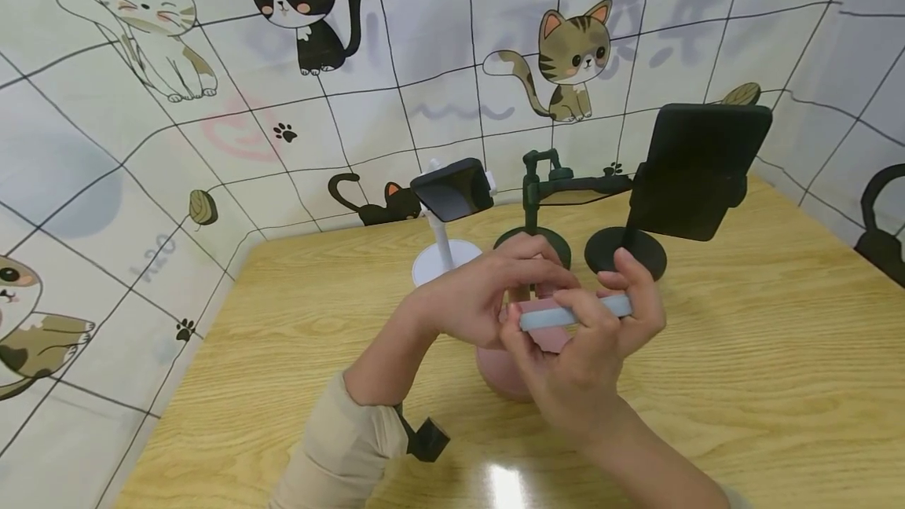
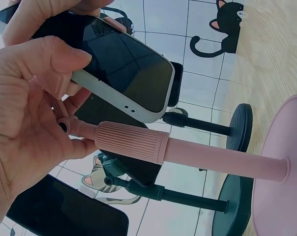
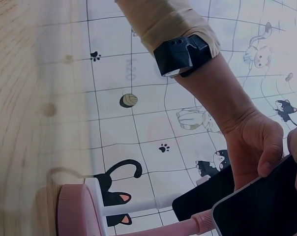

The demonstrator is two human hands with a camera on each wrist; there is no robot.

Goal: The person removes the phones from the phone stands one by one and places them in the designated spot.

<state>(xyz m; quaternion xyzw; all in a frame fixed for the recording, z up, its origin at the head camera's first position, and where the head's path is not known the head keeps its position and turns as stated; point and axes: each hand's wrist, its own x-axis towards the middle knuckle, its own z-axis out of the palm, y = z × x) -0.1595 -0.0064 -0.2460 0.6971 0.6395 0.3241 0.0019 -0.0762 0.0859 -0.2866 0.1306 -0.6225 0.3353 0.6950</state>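
A smartphone (image 1: 576, 315) in a pale blue-white case is held by its edges in my right hand (image 1: 594, 356), seen edge-on in the head view. In the left wrist view its dark screen (image 2: 131, 64) slants above a pink phone stand (image 2: 133, 142). My left hand (image 1: 481, 289) curls its fingers round the stand's pink holder, and its thumb lies at the phone's edge. The stand's round base (image 1: 505, 375) rests on the table, partly hidden by both hands. From the right wrist view, the phone (image 3: 259, 201) is beside the left thumb; the fingers behind it are hidden.
Behind my hands stand a white stand (image 1: 424, 264) with a phone (image 1: 459, 191), a dark green stand (image 1: 530, 199) with a phone (image 1: 583, 189), and a black stand (image 1: 601, 254) with a larger dark device (image 1: 696, 171). Cat-patterned sheeting (image 1: 424, 45) borders the wooden table (image 1: 318, 320).
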